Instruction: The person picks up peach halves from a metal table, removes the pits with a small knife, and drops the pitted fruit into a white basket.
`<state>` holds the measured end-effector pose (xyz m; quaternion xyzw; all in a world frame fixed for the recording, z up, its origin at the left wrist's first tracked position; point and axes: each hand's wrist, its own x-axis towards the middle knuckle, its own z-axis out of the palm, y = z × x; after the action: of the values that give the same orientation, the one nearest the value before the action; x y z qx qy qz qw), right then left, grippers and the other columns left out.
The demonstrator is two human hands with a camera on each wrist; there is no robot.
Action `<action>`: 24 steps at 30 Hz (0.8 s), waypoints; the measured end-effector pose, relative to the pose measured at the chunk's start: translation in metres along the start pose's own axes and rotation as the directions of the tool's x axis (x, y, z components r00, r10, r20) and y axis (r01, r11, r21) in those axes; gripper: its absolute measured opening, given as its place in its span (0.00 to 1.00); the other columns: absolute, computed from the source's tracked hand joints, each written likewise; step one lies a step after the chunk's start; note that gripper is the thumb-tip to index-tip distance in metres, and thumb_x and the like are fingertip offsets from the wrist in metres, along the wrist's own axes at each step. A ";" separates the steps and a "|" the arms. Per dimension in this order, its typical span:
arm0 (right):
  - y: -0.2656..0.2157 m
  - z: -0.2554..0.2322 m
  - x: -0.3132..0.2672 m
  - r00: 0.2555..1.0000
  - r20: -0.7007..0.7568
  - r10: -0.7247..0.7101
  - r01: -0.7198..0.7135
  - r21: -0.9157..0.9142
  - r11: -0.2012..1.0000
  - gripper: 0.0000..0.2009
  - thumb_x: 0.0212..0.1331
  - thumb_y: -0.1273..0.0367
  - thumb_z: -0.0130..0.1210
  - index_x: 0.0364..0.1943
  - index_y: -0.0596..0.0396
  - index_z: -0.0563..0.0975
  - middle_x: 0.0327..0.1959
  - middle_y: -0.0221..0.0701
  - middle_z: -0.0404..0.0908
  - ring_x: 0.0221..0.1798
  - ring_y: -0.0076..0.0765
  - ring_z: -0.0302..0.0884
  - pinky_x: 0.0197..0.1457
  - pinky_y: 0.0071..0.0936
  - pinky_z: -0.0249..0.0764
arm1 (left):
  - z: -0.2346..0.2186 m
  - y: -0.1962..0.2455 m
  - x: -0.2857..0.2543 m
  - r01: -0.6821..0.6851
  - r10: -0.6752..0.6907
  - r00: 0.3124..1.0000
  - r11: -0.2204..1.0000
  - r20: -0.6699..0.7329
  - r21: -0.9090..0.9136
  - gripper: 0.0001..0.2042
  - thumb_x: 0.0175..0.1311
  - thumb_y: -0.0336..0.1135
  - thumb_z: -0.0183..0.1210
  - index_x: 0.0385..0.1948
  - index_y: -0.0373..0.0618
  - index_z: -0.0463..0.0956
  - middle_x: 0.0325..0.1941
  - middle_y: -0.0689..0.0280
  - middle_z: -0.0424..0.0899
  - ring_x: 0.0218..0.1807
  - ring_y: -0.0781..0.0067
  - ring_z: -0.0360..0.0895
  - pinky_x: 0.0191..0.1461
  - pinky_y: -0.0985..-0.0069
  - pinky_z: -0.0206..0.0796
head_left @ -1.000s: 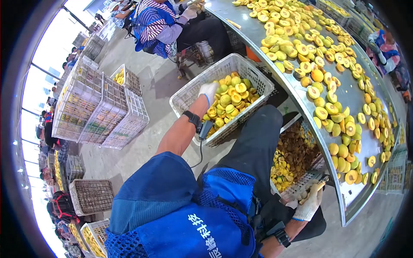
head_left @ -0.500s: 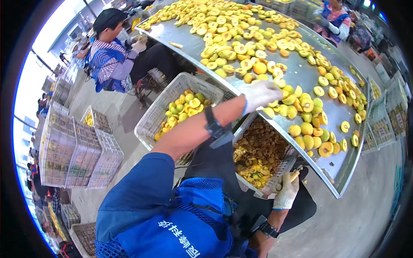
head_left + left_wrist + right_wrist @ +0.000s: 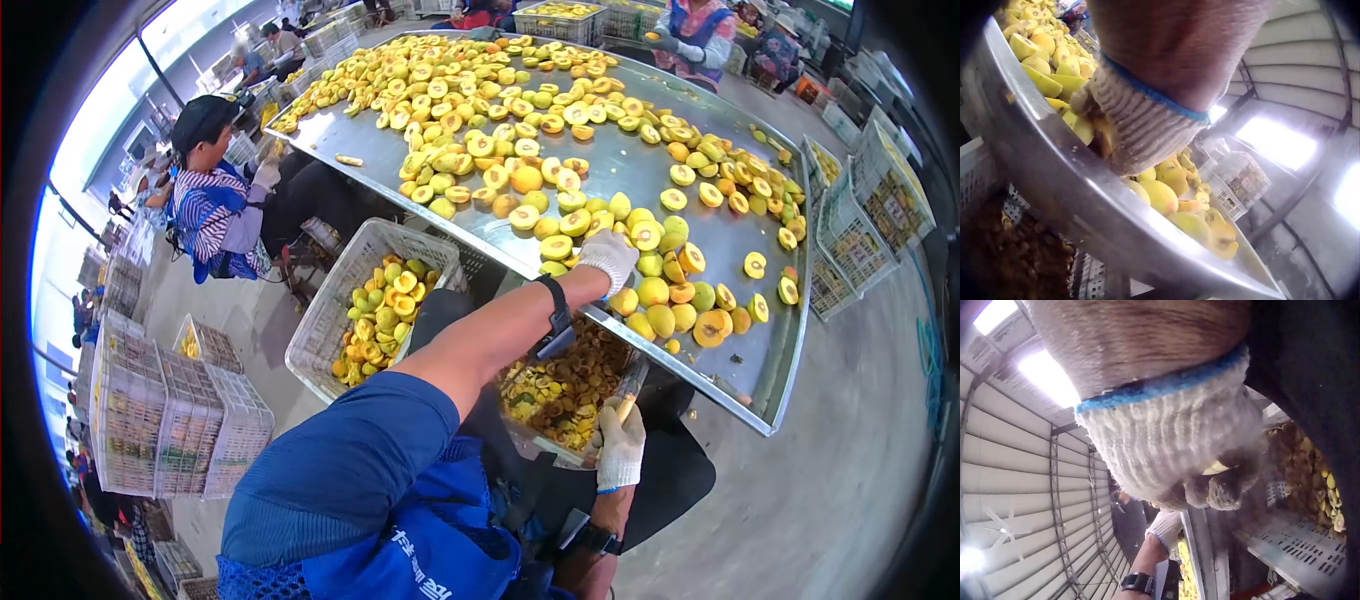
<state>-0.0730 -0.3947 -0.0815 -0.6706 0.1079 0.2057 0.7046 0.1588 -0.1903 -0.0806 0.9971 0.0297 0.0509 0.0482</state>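
My gloved left hand [image 3: 608, 258] reaches over the metal table's near edge and touches the halved yellow-green fruit [image 3: 646, 236]. The left wrist view shows its ribbed glove [image 3: 1141, 125] among fruit [image 3: 1160, 197] just inside the rim [image 3: 1094, 187]; its fingers are mostly hidden, so whether they hold a piece cannot be told. Lower, beside the crate of brown and yellow scraps [image 3: 570, 385], my gloved right hand [image 3: 620, 445] grips a pale, thin-handled tool [image 3: 626, 408]. The right wrist view shows that glove [image 3: 1175, 444] with its fingers curled round a pale piece [image 3: 1215, 467].
A crate of cut fruit [image 3: 385, 310] stands left of my legs. A person in a black cap [image 3: 215, 190] sits beyond it. Stacked crates [image 3: 170, 410] stand far left, others [image 3: 865, 210] at right. Another person [image 3: 695, 40] is across the metal table [image 3: 640, 170].
My left hand has left the fruit crate, crossed right to the table, and now lies lower at its near edge. The view has turned toward the table. My right hand still grips the tool.
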 end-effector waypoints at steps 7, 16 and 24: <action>-0.016 0.000 -0.010 0.992 -0.114 -0.052 0.054 0.022 0.998 0.08 0.71 0.68 0.50 0.48 0.54 0.71 0.26 0.27 0.73 0.20 0.17 0.67 0.20 0.20 0.67 | -0.067 -0.031 -0.052 0.255 0.040 0.951 0.461 0.307 -0.850 0.18 0.62 0.36 0.62 0.52 0.41 0.80 0.48 0.56 0.86 0.53 0.52 0.83 0.55 0.65 0.77; -0.059 0.028 -0.010 0.927 0.113 -0.357 0.375 -0.301 0.877 0.12 0.69 0.68 0.54 0.52 0.55 0.74 0.31 0.37 0.79 0.30 0.32 0.77 0.34 0.34 0.74 | -0.063 -0.026 -0.157 0.399 0.315 0.917 -0.746 0.246 -0.533 0.20 0.80 0.47 0.47 0.61 0.43 0.71 0.52 0.59 0.81 0.49 0.63 0.79 0.52 0.67 0.73; -0.058 0.048 -0.011 0.847 0.093 -0.524 0.506 -0.445 0.739 0.09 0.72 0.68 0.54 0.47 0.61 0.76 0.28 0.35 0.78 0.31 0.28 0.72 0.36 0.32 0.73 | -0.076 0.006 -0.188 0.220 0.080 0.973 -0.618 0.218 -0.754 0.18 0.81 0.44 0.46 0.59 0.39 0.72 0.53 0.59 0.82 0.55 0.66 0.80 0.62 0.68 0.72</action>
<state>-0.0636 -0.3500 -0.0207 -0.8229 -0.1191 0.0095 0.5555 -0.0356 -0.2014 -0.0235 0.3861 0.0445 -0.0392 0.9205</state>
